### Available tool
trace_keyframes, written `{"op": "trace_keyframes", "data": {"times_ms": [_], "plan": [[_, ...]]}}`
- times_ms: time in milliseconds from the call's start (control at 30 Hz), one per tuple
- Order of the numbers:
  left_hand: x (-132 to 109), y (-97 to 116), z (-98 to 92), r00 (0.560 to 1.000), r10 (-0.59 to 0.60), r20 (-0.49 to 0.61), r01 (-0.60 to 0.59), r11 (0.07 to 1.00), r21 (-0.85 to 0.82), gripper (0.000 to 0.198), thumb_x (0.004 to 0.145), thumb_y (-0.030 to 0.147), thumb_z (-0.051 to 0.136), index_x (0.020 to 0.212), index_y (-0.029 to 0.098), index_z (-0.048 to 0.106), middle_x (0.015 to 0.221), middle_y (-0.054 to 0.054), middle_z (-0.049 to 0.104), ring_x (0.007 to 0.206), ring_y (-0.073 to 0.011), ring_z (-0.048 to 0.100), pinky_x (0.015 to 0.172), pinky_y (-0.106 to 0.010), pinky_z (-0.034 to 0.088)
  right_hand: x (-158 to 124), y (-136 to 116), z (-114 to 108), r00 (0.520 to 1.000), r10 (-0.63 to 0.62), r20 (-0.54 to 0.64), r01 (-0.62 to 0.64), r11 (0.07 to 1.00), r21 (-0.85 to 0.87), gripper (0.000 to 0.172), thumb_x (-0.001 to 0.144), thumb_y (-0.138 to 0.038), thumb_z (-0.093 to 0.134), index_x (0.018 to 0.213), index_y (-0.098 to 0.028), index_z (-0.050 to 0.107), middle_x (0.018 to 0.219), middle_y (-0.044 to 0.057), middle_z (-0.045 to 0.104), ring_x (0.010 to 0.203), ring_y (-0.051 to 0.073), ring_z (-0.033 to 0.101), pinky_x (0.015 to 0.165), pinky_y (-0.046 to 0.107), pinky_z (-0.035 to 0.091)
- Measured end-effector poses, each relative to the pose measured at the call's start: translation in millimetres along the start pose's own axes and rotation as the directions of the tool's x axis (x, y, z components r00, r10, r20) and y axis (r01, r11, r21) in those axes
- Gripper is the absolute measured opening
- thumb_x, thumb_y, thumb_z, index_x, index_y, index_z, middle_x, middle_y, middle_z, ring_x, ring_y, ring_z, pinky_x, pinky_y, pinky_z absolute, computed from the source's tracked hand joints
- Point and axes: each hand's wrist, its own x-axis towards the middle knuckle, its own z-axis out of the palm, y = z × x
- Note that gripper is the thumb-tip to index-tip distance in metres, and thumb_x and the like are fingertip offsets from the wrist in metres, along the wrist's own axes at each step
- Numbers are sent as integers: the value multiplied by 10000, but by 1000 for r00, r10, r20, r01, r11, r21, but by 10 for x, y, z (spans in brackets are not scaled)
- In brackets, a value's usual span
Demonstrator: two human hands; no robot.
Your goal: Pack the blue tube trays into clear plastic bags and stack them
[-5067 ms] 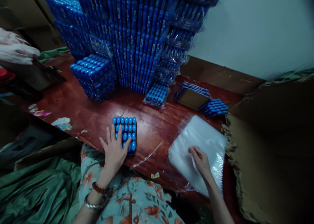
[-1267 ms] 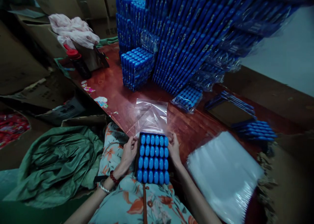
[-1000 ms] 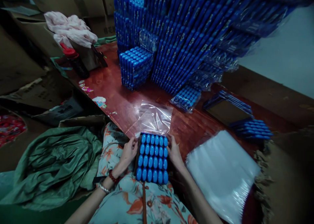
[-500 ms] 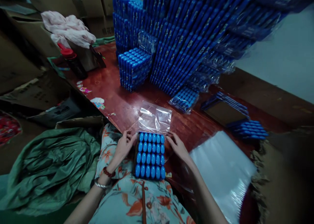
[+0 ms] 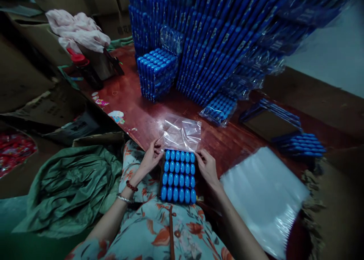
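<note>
A tray of blue capsule-shaped pieces (image 5: pixel 178 176) lies at the near edge of the red-brown table (image 5: pixel 136 112), against my lap. A clear plastic bag (image 5: pixel 182 133) lies just beyond it, its mouth at the tray's far edge. My left hand (image 5: pixel 151 160) pinches the bag's mouth at the tray's left far corner. My right hand (image 5: pixel 207 167) pinches the bag's mouth at the right far corner. Both hands have fingers closed on the bag's edge.
A stack of clear bags (image 5: pixel 263 197) lies to the right. A tall leaning pile of blue trays (image 5: pixel 216 36), a smaller stack (image 5: pixel 156 74) and a bagged tray (image 5: pixel 220 109) stand beyond. A red-capped bottle (image 5: pixel 85 70), pink cloth (image 5: pixel 76 28), green sacking (image 5: pixel 68 184) and cardboard boxes (image 5: pixel 25 74) are at the left.
Five seconds ago the left hand lay on the tray and the right on the bag stack. Since then the tray came to the table edge, and both hands shifted to the bag's mouth.
</note>
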Motion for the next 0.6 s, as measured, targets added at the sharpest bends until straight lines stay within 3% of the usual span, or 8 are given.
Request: {"op": "trace_keyframes", "data": {"times_ms": [67, 133, 200, 267, 433, 600], "plan": [[130, -4, -9, 991, -22, 131, 22, 1000, -1, 408, 740, 322, 595, 1111, 157, 556, 912, -56, 651, 633, -116, 556, 602, -235, 461, 35, 18, 24, 1000, -19, -7, 19, 1000, 4, 273, 883, -383, 449, 771, -192, 608, 745, 25, 632, 694, 163, 562, 672, 272, 440], [246, 0, -17, 978, -44, 204, 43, 999, 9, 247, 741, 353, 585, 876, 152, 629, 678, -12, 624, 549, -118, 527, 542, -229, 433, 69, 36, 41, 999, -42, -8, 42, 999, 20, 264, 886, -369, 447, 766, -190, 600, 731, 18, 627, 680, 156, 557, 665, 264, 438], [306, 15, -21, 980, -53, 193, 51, 999, 16, 231, 744, 384, 572, 708, 157, 596, 529, 22, 544, 476, -116, 485, 491, -225, 398, 88, 45, 45, 999, -49, 3, 49, 998, 49, 254, 891, -355, 450, 769, -187, 596, 723, 12, 623, 674, 150, 558, 642, 253, 434], [286, 50, -29, 991, -43, 130, 40, 999, 26, 228, 763, 375, 544, 685, 162, 563, 536, 25, 535, 492, -119, 487, 509, -229, 397, 81, 37, 33, 998, -62, 6, 61, 996, 57, 239, 897, -338, 452, 777, -188, 594, 725, 9, 618, 674, 146, 559, 634, 249, 434], [-112, 196, -109, 995, 96, 1, -95, 987, 130, 155, 845, 273, 474, 768, 176, 567, 725, -5, 607, 681, -138, 547, 679, -246, 432, -108, -9, -63, 984, -175, -28, 174, 983, -51, 182, 907, -241, 440, 797, -195, 578, 768, 21, 600, 712, 151, 557, 680, 273, 454], [-718, 185, -172, 945, 313, 97, -327, 902, 281, 175, 894, 179, 407, 823, 182, 567, 749, -17, 602, 681, -132, 550, 653, -235, 448, -608, 41, -155, 965, -262, -2, 261, 961, -95, 166, 897, -155, 432, 875, -207, 588, 859, 45, 589, 773, 157, 573, 690, 280, 487]]}}
